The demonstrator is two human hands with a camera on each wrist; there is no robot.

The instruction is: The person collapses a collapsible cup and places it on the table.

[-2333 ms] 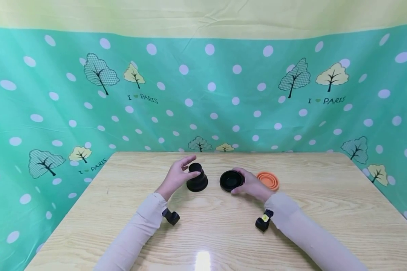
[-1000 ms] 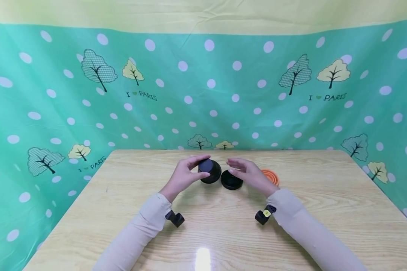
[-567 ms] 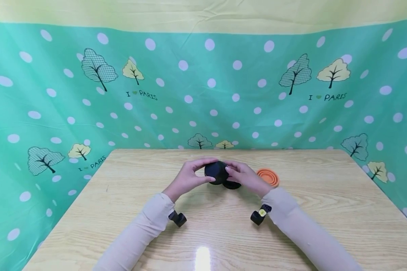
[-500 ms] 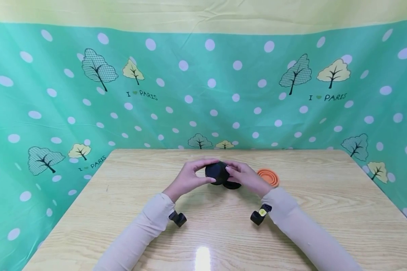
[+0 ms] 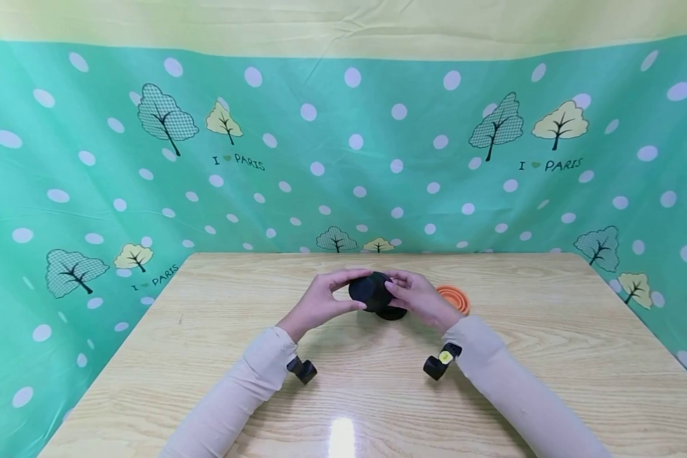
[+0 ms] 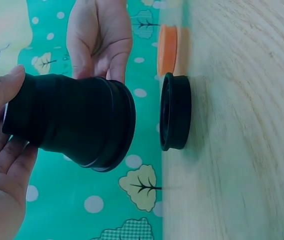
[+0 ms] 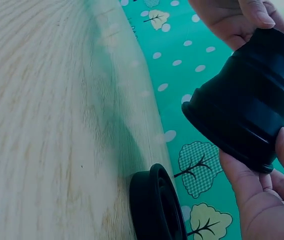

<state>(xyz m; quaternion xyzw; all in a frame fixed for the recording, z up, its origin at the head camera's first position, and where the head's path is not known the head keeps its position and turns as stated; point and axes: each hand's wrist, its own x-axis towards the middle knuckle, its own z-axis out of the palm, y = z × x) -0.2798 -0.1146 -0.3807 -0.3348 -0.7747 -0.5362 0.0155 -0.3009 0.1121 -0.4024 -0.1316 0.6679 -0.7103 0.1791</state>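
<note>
An extended black collapsible cup (image 5: pixel 369 291), stepped in rings, is held in the air, tilted, wide rim low. My left hand (image 5: pixel 320 299) grips its narrow base between thumb and fingers. At the wide rim, my right hand (image 5: pixel 420 299) pinches the edge, as the right wrist view shows with the thumb on the wall of the cup (image 7: pixel 252 95). Just beneath, apart from it, a collapsed black cup (image 6: pixel 179 112) lies on the table. Part of that flat cup is hidden in the head view.
A collapsed orange cup (image 5: pixel 457 299) lies on the wooden table (image 5: pixel 366 394) beyond my right hand. A green dotted curtain (image 5: pixel 355 159) hangs behind the table's back edge. A small black camera (image 5: pixel 303 369) is strapped to each wrist.
My left hand has lifted the extended cup off the table and carried it right. My right hand let go of the flat black cup and took the extended cup's rim. Lately both barely move.
</note>
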